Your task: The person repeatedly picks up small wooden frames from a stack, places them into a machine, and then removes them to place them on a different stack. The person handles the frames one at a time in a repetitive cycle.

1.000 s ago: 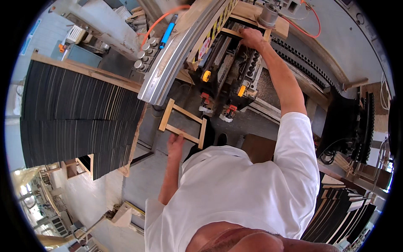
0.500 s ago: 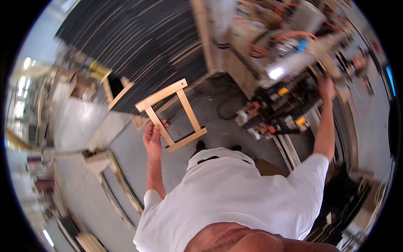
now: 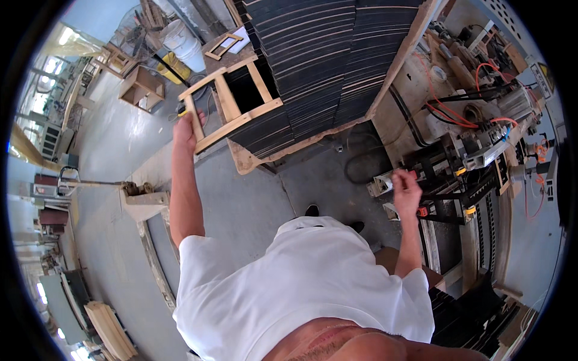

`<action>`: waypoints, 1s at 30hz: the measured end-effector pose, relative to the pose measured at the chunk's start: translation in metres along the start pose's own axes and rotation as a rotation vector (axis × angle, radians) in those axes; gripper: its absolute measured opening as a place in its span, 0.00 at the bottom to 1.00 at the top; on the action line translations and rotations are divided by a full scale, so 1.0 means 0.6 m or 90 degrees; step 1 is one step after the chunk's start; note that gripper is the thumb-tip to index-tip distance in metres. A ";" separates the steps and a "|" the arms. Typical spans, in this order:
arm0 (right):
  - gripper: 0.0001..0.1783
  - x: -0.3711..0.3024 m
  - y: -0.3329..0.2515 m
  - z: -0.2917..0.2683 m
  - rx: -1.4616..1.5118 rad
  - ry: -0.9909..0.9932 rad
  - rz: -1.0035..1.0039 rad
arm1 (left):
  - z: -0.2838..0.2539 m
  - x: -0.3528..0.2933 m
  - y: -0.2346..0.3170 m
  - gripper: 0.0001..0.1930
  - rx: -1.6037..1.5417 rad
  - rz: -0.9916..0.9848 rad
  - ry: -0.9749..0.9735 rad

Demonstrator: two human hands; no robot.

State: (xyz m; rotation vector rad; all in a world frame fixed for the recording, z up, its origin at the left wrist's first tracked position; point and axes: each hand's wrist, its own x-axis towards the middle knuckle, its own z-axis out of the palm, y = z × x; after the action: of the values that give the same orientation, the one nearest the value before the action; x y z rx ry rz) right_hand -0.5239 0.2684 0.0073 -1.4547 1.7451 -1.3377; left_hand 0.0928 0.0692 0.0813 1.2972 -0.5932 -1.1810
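Far left, pale planks (image 3: 111, 331) are stacked beside flat panels on the grey concrete floor (image 3: 241, 198). Farther up, an open-fronted wooden box (image 3: 142, 89) is seen near a yellow tub (image 3: 173, 68) and smooth white plastic buckets (image 3: 182, 43). A ladder-like wooden frame (image 3: 227, 99), built of straight, pale, square-edged bars, is gripped at its left end by the left hand (image 3: 185, 131), the fingers closed around the end bar. Its right part is set against the near left corner of a tall stack of black panels (image 3: 313, 54); whether one frame or two are shown there cannot be told. Beyond that corner, a smaller wooden frame (image 3: 230, 49) is laid flat. The thin, layered panels are carried on a rough-edged wooden board (image 3: 245, 158), its rounded left corner jutting over the floor, and the space between the frame and the machinery at right is blocked by the stack. The right hand (image 3: 407, 195) is raised near a machine (image 3: 460, 171) with metal bars and red and yellow fittings, its fingers loosely curled; whether anything small is pinched cannot be told. Behind, orange hoses (image 3: 435, 87) are looped near a metal cylinder (image 3: 516, 103).
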 end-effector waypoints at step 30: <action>0.14 -0.196 0.036 -0.073 -0.200 0.096 0.104 | 0.287 -0.186 -0.080 0.22 0.672 0.742 -0.156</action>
State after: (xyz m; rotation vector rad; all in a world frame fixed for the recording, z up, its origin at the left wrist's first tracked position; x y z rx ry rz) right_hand -0.5347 0.3924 -0.0187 -1.3609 2.2013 -1.1518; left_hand -0.1131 0.1056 0.1074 1.2342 -1.9784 0.0443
